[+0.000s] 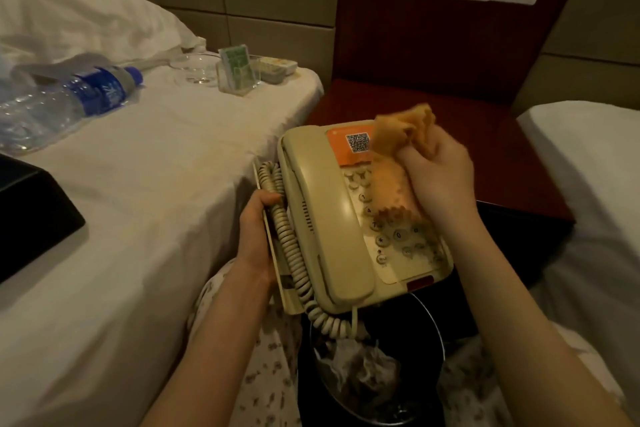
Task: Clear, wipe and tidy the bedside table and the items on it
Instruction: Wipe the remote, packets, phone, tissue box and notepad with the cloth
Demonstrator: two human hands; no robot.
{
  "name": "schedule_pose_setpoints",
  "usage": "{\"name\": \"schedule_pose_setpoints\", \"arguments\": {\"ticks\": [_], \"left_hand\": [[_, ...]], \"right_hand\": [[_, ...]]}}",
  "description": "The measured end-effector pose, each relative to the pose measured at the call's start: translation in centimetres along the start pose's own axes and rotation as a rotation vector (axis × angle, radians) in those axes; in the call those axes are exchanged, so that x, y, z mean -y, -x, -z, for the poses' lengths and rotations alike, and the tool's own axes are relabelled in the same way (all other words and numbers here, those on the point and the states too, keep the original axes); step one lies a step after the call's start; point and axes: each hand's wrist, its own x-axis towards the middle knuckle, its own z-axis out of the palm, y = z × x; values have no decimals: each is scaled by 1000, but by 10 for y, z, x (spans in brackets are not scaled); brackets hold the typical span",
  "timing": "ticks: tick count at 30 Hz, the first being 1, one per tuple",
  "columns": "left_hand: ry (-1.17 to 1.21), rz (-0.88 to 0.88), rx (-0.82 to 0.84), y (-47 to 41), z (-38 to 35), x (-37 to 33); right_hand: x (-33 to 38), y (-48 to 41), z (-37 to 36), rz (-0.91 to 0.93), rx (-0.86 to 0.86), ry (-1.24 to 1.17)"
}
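A beige desk telephone [325, 215] with its handset in the cradle and a coiled cord is held in the air in front of the dark red bedside table [408, 104]. My left hand [258, 232] grips the phone's left edge, fingers curled over the cord. My right hand [440, 177] clutches a bunched orange cloth [401, 163] and presses it on the keypad, covering its right side. An orange label with a QR code shows at the phone's top.
On the bed to the left lie a water bottle [69, 100], a glass ashtray [197, 69], a clear card holder [239, 73] and a small box [277, 68]. A black box [31, 211] sits at far left. A black bin [377, 371] with crumpled rubbish stands below the phone.
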Motion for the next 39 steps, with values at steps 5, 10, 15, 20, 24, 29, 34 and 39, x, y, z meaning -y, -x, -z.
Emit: {"name": "schedule_pose_setpoints", "arguments": {"ticks": [5, 10, 15, 20, 24, 29, 34, 39], "left_hand": [[-35, 28, 38, 5, -2, 2], [-91, 54, 35, 9, -1, 3], [-110, 61, 41, 10, -4, 6], [-51, 29, 93, 9, -3, 6], [-32, 20, 91, 9, -1, 4], [-67, 19, 68, 8, -4, 6], [-17, -14, 59, 6, -5, 10], [19, -39, 67, 5, -7, 11]], "right_hand": [[18, -10, -54, 200, 80, 302], [-17, -22, -33, 109, 20, 439], [-21, -28, -7, 67, -46, 340], [12, -32, -37, 128, 22, 288], [9, -34, -36, 83, 26, 437], [5, -40, -16, 57, -68, 395], [2, -9, -35, 375, 54, 485], [-25, 26, -10, 298, 53, 357]]}}
